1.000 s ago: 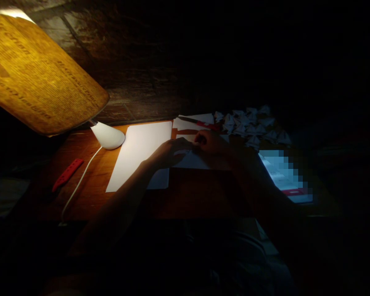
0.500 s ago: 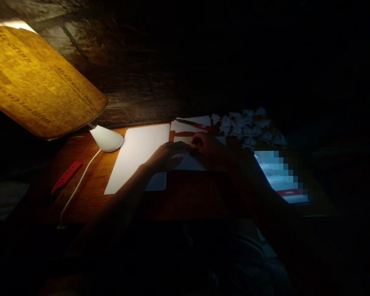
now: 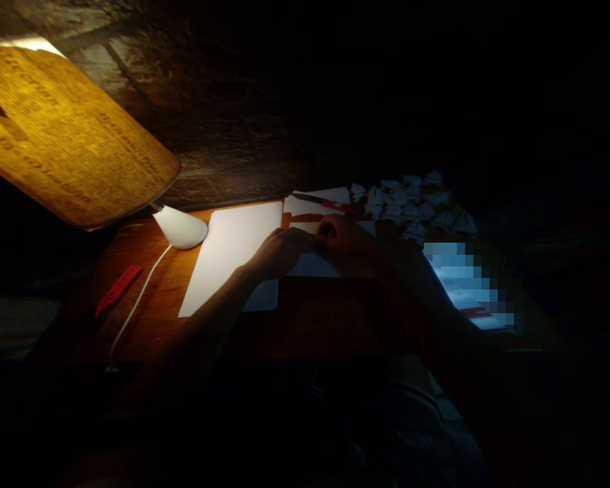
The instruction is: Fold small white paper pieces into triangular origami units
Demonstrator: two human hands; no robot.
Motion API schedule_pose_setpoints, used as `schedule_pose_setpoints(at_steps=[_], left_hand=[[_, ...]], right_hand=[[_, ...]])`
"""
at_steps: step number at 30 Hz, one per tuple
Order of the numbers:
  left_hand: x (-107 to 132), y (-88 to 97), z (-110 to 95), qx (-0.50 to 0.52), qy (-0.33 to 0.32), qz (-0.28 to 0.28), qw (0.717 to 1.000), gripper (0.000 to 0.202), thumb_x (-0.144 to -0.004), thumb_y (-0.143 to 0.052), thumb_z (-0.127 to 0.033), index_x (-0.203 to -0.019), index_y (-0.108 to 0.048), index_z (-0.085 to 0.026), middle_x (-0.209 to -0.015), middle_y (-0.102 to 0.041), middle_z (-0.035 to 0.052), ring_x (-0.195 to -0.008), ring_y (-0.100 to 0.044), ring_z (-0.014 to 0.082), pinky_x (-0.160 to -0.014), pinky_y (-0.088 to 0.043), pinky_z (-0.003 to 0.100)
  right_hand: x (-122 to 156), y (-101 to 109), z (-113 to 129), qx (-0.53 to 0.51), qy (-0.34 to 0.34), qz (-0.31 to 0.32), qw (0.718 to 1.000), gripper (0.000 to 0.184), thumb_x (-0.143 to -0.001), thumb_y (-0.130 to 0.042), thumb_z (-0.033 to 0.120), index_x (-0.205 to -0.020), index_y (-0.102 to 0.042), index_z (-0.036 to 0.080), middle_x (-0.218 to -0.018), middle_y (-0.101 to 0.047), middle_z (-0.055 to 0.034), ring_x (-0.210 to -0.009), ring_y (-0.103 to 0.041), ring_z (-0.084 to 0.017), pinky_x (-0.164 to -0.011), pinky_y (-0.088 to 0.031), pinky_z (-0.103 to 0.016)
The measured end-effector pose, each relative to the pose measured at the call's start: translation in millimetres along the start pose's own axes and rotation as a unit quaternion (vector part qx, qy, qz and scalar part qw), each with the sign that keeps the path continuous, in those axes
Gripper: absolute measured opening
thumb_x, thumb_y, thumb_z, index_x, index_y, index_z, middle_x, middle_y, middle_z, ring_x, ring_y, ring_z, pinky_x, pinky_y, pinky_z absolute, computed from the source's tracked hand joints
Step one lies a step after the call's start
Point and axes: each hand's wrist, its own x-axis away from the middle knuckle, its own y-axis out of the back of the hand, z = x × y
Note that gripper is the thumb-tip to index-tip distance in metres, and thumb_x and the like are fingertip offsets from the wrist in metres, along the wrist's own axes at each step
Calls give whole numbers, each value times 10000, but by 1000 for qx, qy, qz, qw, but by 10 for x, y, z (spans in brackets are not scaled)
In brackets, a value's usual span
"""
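My left hand [image 3: 282, 248] reaches over the edge of a stack of white paper [image 3: 234, 251], its fingers pressed together and pointing right. Against its fingertips is my right hand [image 3: 339, 234], with the fingers curled in. The two hands meet above a white sheet [image 3: 325, 267] lying on the wooden table [image 3: 330, 312]. Shadow hides whatever is between the fingers. Just behind my right hand, a red-handled tool with a long dark blade [image 3: 335, 205] lies across more white paper [image 3: 338, 194].
At the left stands a lamp with a yellow printed shade [image 3: 76, 135], a white base [image 3: 180, 227] and a white cord [image 3: 139, 298]. A red, perforated object [image 3: 118, 290] lies beside the cord. Several folded white paper pieces [image 3: 399, 203] sit at back right, before a lit screen [image 3: 462, 291].
The view has shifted slightly, moving the table's things a little right. My left thumb, apart from the fingers before, is now drawn in. Both hands stay together over the sheet.
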Motion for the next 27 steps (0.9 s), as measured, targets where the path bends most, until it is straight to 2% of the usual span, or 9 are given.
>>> schedule_pose_setpoints(at_steps=[6, 14, 20, 23, 27], left_hand=[[19, -20, 54, 36, -25, -23, 999, 455, -790, -547, -34, -1102, -828, -208, -1274, -824, 89, -1235, -766, 237, -1067, -649, 469], [-7, -33, 87, 72, -59, -45, 995, 401, -826, -536, -43, -1081, -812, -185, -1219, -830, 119, -1194, -783, 243, -1020, -676, 470], [-8, -37, 71, 68, -55, -47, 995, 366, -853, -548, -58, -1074, -805, -196, -1216, -832, 100, -1186, -780, 232, -1031, -667, 460], [-9, -41, 56, 65, -51, -51, 995, 342, -856, -562, -62, -1057, -803, -200, -1191, -837, 90, -1172, -783, 226, -1024, -664, 440], [-20, -46, 44, 67, -54, -63, 994, 342, -851, -559, -61, -1042, -804, -203, -1159, -841, 87, -1148, -783, 222, -1008, -664, 430]], right_hand=[[12, -1, -19, -13, 10, -2, 1000, 219, -881, -795, 335, -833, -616, 218, -870, -728, -59, -780, -620, -187, -717, -475, -310], [26, 32, -15, -23, 9, 3, 1000, 182, -856, -806, 274, -827, -636, 217, -903, -757, -67, -815, -660, -198, -763, -500, -317], [37, 14, -14, -16, 17, -57, 998, 80, -837, -745, 223, -810, -671, 208, -898, -772, -70, -829, -668, -207, -759, -496, -322], [50, 31, -9, 14, 24, -71, 997, 42, -845, -737, 234, -843, -723, 195, -879, -772, -62, -796, -660, -199, -732, -465, -318], [95, 93, 33, 105, 26, -31, 994, 139, -894, -749, 331, -877, -784, 198, -882, -781, -67, -773, -651, -203, -686, -391, -322]])
